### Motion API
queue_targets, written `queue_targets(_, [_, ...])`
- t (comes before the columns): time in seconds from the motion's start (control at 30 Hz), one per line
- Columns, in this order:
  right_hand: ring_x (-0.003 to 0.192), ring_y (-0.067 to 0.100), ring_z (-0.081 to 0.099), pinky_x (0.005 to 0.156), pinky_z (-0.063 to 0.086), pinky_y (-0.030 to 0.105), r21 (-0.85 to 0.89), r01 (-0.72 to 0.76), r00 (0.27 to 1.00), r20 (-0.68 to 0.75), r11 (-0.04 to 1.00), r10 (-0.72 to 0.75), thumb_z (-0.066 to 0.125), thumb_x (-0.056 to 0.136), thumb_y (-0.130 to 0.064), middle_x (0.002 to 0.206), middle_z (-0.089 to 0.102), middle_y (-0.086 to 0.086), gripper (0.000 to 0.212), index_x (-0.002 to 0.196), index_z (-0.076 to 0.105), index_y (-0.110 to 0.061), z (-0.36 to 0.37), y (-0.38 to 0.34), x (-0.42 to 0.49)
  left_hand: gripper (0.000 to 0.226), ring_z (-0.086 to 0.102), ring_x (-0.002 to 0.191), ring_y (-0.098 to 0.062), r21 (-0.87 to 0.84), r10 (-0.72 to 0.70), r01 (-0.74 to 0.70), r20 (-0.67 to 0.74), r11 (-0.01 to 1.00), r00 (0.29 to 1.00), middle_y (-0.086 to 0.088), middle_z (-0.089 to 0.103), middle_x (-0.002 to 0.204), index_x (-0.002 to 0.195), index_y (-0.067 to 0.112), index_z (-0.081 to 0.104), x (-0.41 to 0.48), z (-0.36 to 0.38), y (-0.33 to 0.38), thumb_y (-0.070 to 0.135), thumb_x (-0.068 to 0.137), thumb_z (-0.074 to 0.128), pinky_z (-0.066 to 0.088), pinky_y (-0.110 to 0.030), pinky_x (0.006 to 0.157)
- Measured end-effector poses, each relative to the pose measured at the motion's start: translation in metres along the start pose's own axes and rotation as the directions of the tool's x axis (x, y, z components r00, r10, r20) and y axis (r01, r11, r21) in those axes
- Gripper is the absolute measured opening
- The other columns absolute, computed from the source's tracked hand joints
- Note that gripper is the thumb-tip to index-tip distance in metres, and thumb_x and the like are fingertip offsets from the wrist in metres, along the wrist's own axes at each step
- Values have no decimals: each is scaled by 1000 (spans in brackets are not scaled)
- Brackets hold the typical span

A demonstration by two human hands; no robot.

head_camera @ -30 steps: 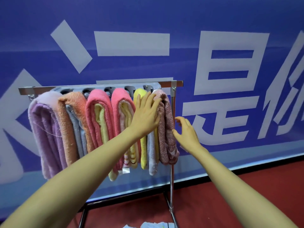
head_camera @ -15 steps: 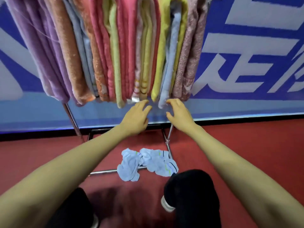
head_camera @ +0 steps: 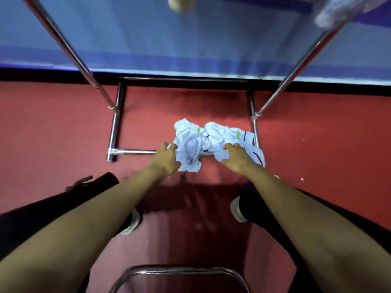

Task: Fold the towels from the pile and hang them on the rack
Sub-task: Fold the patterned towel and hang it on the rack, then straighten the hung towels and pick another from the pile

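The red floor (head_camera: 63, 127) fills most of what I can see, and behind the rack (head_camera: 135, 152) a blue banner (head_camera: 190, 39) runs along the wall, with a black strip where it meets the floor. The rack is chrome tube. Its two uprights slant up and out of sight, and its base is a rectangle of bars lying flat on the floor. On the near side of the rack the person bends low, both bare forearms stretched towards its front bar, with legs in black trousers to either side. Closer than that, farthest from the rack, there is a curved chrome tube (head_camera: 179, 271).

The towel (head_camera: 220, 134) is pale, almost white, with small green marks and thin dark stripes. It lies crumpled on the floor inside the rack's base, towards its right foot, and spills over the front bar. The right hand (head_camera: 237, 158) sits on the towel's near right part, knuckles up, fingers bent down into the cloth and gripping it. The left hand (head_camera: 166, 160) is at the towel's left edge, over the front bar, with its fingers curled. The blur keeps me from telling whether it has cloth in its grasp. Two light-soled shoes (head_camera: 132, 225) stand on the near side of the rack. High between the uprights hang the blurred ends of other towels (head_camera: 179, 3).
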State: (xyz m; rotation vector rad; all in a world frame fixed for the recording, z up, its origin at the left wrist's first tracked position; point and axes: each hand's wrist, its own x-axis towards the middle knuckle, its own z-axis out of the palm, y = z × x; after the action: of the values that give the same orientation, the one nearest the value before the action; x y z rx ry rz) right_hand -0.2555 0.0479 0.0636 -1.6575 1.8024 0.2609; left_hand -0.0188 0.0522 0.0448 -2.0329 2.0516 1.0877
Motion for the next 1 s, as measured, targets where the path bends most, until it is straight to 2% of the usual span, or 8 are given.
queue_targets(0.23, [118, 34, 52, 92, 42, 34, 148, -41, 992, 124, 988, 22, 57, 91, -14, 133, 48, 16, 57, 143, 34, -17, 50, -16, 67, 47, 51, 119, -30, -149, -148, 162, 106, 975, 983, -19, 53, 132, 129, 6, 54, 54, 32, -22, 10, 83, 62, 37, -26, 89])
queue_targets(0.37, [122, 34, 51, 99, 41, 39, 204, -7, 981, 192, 979, -33, 51, 94, -15, 135, 51, 14, 61, 149, 26, -23, 67, -45, 94, 55, 48, 124, -28, -233, -234, 270, 168, 934, 957, -14, 46, 140, 144, 9, 39, 70, 48, -21, 6, 91, 54, 35, -22, 89])
queue_targets(0.5, [120, 33, 51, 93, 44, 40, 196, -28, 963, 270, 980, -27, 42, 98, -19, 118, 52, 10, 32, 131, 44, -22, 83, -61, 109, 55, 52, 118, -25, -427, -264, 326, 199, 843, 944, -12, 52, 129, 145, 11, 36, 80, 61, -14, 4, 94, 53, 38, -24, 90])
queue_targets(0.63, [125, 29, 47, 101, 41, 38, 223, -24, 955, 293, 975, -43, 36, 102, -19, 142, 45, 13, 44, 145, 34, -18, 89, -51, 109, 24, 57, 96, -17, -626, -338, 390, 208, 675, 918, -7, 55, 108, 116, 18, 50, 95, 73, -5, 5, 96, 50, 45, -17, 83])
queue_targets(0.73, [113, 23, 54, 95, 41, 30, 420, -74, 950, 306, 905, -65, 42, 101, -17, 124, 56, 7, 41, 141, 44, -17, 92, -39, 106, 29, 61, 107, -28, -667, -303, 398, 261, 630, 917, -12, 59, 103, 120, 10, 52, 98, 81, 1, 7, 91, 60, 48, -27, 84])
queue_targets(0.83, [102, 21, 59, 91, 43, 28, 496, -79, 945, 313, 865, -93, 45, 99, -16, 106, 62, 0, 34, 131, 54, -17, 88, -32, 100, 39, 61, 103, -26, -663, -344, 427, 261, 615, 902, -15, 62, 108, 126, 2, 53, 99, 81, 6, 6, 89, 63, 50, -27, 85])
queue_targets(0.93, [112, 26, 57, 94, 45, 31, 566, -102, 925, 357, 818, -132, 45, 100, -16, 122, 62, 13, 31, 126, 58, -7, 73, -37, 91, 30, 57, 85, -15, -639, -370, 425, 227, 642, 901, -6, 60, 93, 120, 2, 61, 95, 75, 4, 6, 90, 60, 43, -5, 57])
queue_targets(1.0, [115, 26, 57, 101, 43, 36, 625, -178, 916, 387, 760, -103, 45, 100, -16, 123, 63, 11, 29, 122, 61, -8, 67, -34, 87, 24, 57, 82, -14, -635, -374, 392, 171, 665, 911, -6, 61, 96, 111, 3, 67, 92, 70, -1, 9, 88, 66, 38, -1, 48])
